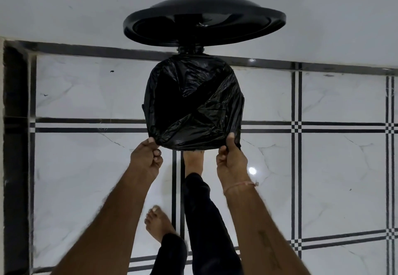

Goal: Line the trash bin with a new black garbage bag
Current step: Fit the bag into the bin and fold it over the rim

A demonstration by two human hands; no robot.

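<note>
A black garbage bag (193, 102) is stretched over the mouth of a round trash bin, which it hides almost fully. The bin's black lid (204, 21) stands raised open behind it, against the wall. My left hand (147, 158) pinches the bag's edge at the near left of the rim. At the near right, my right hand (231, 159) grips the bag's edge with the thumb on top. My right foot (193, 160) reaches under the bin's near side, where the pedal would be hidden.
White marble-look floor tiles (333, 167) with black stripe borders surround the bin. A white wall (64, 5) rises behind it. A dark strip (15, 123) runs down the left edge. My left foot (158, 223) stands on the floor below.
</note>
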